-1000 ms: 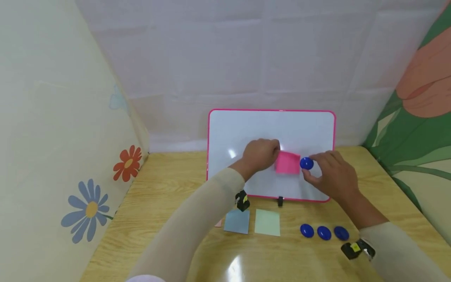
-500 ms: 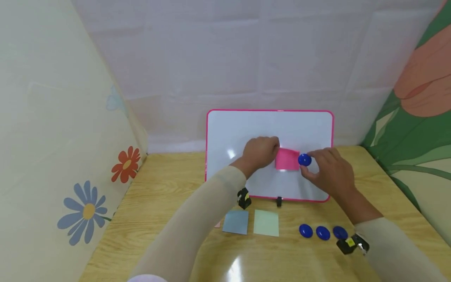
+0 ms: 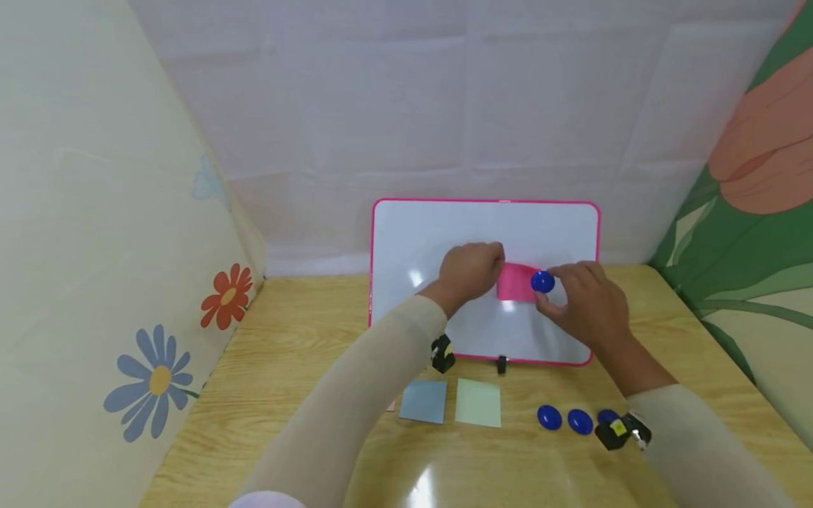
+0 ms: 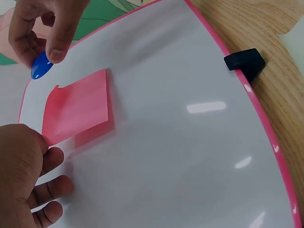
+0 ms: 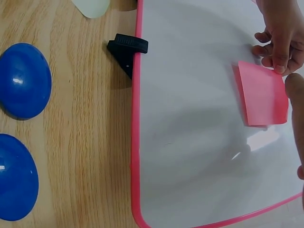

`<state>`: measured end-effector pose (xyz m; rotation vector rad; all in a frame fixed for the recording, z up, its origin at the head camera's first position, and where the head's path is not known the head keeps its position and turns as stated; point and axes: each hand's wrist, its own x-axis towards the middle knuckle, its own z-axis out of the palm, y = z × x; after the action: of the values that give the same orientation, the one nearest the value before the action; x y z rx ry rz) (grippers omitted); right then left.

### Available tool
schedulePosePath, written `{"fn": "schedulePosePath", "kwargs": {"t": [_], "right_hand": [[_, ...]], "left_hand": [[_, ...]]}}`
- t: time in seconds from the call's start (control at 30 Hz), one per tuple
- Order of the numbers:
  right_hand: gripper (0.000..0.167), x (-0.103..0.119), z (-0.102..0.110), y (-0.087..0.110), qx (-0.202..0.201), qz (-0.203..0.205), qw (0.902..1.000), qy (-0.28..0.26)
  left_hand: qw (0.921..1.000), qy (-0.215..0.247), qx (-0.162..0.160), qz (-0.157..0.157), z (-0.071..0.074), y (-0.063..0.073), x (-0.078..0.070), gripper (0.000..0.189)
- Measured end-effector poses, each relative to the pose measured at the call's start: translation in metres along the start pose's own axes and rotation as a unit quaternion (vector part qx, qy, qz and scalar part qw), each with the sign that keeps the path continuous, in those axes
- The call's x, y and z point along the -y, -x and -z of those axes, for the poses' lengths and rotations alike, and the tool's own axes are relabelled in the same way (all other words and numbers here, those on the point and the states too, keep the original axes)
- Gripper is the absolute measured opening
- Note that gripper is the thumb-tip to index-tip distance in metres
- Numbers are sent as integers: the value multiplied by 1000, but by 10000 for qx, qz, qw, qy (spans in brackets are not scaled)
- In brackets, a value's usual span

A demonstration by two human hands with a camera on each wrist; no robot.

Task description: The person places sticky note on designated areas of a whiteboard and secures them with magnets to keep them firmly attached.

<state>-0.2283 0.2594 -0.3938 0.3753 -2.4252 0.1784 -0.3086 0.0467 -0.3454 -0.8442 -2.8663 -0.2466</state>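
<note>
the pink sticky note (image 3: 516,282) is in front of the whiteboard (image 3: 413,233), right of its middle in the head view, and its lower part stands a little off the surface, because i see a shadow under it in the left wrist view. my left hand (image 3: 471,271) pinches it at the upper left corner between thumb and index finger, with the other fingers loosely bent. my right hand (image 3: 587,300) holds a glossy blue disc (image 3: 543,281) by its rim, thumb and finger apart only by the width of the disc. what has just changed: the disc was beside the right edge of the note, and now in the head view it covers the upper right corner; the note also went slightly higher. for the work in hand i judge this means that the two things are nearly lined up, but not yet joined, since the left wrist view shows them apart. below the board, on the wooden table (image 3: 305,303), lie a blue sticky note (image 3: 422,402), a pale green sticky note (image 3: 478,403) and three more blue discs (image 3: 549,417), the last partly hidden.
</note>
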Motion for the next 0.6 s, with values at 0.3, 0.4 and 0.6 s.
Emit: {"fn": "schedulePosePath", "kwargs": {"t": [0.3,0.4,0.6], "right_hand": [[55,-2,-3,-3,-195,22,9998,-27],[56,0,-4,-5,-50,-139,9999,-50],[57,6,-5,-12,197,-332,9992,-122]], "left_hand": [[10000,-50,-36,-20,1,-9,-2,20],[9999,-102,-31,-26,2,-10,-2,21],[9999,-148,-25,52,3,-12,-2,21]]}}
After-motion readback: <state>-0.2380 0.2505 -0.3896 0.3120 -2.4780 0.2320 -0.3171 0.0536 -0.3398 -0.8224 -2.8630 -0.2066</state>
